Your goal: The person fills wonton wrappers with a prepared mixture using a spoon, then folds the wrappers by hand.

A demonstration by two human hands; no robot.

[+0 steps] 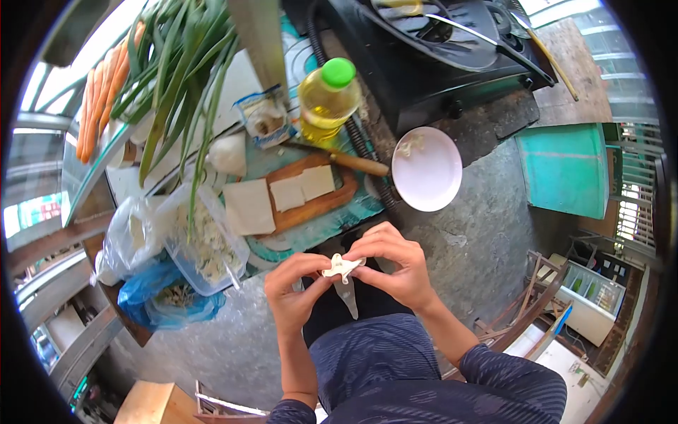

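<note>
Pinching one folded pale wrapper (342,267) between the fingertips of both hands, left hand (296,286) and right hand (395,265); thumbs press close against fingers. Wrapper is held in the air, off the near edge of the tabletop (305,239). Cutting board (304,220) lies toward the near right corner, bearing flat pale pieces (288,193); square sheets (248,207) sit at its left edge. Tub (239,263) of shredded filling (205,244): near left corner. White plate (431,177) sits beside the tabletop's right edge.
</note>
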